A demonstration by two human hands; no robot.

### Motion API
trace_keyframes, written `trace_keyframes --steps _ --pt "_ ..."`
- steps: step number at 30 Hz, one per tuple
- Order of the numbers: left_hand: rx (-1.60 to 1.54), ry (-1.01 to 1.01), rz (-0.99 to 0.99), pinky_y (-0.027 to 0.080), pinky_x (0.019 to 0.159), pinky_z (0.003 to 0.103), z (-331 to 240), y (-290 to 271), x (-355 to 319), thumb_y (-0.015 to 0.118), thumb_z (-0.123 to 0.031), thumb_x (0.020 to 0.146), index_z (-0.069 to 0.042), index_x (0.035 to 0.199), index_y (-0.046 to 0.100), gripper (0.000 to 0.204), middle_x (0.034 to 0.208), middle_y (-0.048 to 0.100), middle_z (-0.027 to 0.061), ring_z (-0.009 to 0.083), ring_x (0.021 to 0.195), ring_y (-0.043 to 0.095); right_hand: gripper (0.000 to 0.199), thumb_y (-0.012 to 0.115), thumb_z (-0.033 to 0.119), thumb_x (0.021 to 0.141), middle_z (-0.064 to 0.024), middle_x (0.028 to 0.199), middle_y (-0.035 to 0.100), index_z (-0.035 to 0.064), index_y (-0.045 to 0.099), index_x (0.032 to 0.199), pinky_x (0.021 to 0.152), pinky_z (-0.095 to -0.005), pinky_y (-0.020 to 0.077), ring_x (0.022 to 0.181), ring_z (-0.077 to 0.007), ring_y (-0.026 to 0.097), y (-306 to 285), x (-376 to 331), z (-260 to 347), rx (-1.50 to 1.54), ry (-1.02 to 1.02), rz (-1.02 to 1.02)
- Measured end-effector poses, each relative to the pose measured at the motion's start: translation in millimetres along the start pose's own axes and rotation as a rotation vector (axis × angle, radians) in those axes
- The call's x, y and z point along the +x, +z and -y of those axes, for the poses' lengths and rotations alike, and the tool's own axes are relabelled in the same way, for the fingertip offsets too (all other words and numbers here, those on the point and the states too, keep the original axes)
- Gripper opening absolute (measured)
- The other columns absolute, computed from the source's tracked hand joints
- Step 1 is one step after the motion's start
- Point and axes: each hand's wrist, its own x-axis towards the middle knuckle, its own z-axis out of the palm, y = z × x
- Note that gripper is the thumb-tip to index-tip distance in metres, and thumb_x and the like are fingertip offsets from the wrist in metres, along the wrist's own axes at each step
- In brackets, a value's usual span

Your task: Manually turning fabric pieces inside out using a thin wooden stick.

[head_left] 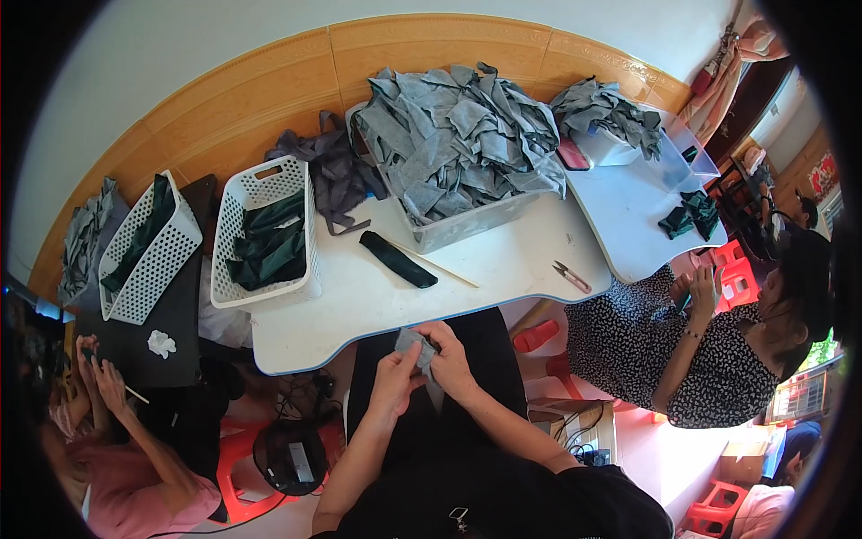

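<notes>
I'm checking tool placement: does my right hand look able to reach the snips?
Probably, once the right hand releases the grey cloth: the snips lie on the table, nothing standing in between.

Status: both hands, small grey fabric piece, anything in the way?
Left hand, right hand: both gripping small grey fabric piece. Fabric above black-clad lap, off white blue-edged tabletop. Nothing visibly blocking either hand.

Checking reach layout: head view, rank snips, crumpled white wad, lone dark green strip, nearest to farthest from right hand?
From the right hand:
1. Dark green strip: ahead, slightly left
2. Snips: ahead, right
3. White wad: far left
</notes>
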Motion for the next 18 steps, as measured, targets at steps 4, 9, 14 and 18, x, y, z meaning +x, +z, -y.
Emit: trace_keyframes --steps 4,9,14,18 --pt "0.014 -0.017 0.047 0.051 0.075 0.03 6.9 -4.2 -3.2 0.058 -0.034 0.096 -0.007 0.096 0.062 0.027 0.093 0.065 0.0027 0.0118 0.086 0.062 0.025 0.06 0.004 0.077 -0.0115 0.102 0.061 0.0016 0.066 0.1 0.084 -0.0334 0.0461 0.095 -0.0272 0.057 -0.2 -0.7 -1.6 0.018 0.003 -0.019" --pt "0.021 0.306 -0.052 0.048 0.074 0.025 33.4 14.3 -1.1 0.05 -0.029 0.101 -0.005 0.099 0.06 0.025 0.089 0.062 0.0012 0.0078 0.083 0.058 0.023 0.06 -0.003 0.076 -0.0063 0.097 0.056 0.0006 0.064 0.098 0.073 -0.0247 0.0423 0.084 -0.015 0.053 11.8 6.2 -13.5 -0.048 0.053 -0.132" --pt "0.152 0.516 -0.291 0.036 0.055 0.026 44.1 14.5 20.0 0.048 -0.026 0.101 -0.005 0.081 0.054 0.03 0.071 0.05 -0.0013 0.0061 0.065 0.045 0.021 0.063 0.001 0.075 -0.0058 0.094 0.055 0.0008 0.065 0.096 0.069 -0.0257 0.0422 0.08 -0.0151 0.052 27.3 6.4 -15.5 -0.077 0.086 -0.196" --pt "0.601 0.671 -0.383 0.037 0.052 0.035 30.3 -4.8 22.5 0.054 -0.021 0.097 0.0 0.072 0.05 0.033 0.062 0.047 0.0104 0.0188 0.055 0.044 0.019 0.067 0.006 0.076 -0.0063 0.093 0.056 0.0011 0.066 0.094 0.068 -0.0263 0.0419 0.081 -0.0142 0.052 21.8 -4.1 -16.1 -0.188 0.134 -0.101"
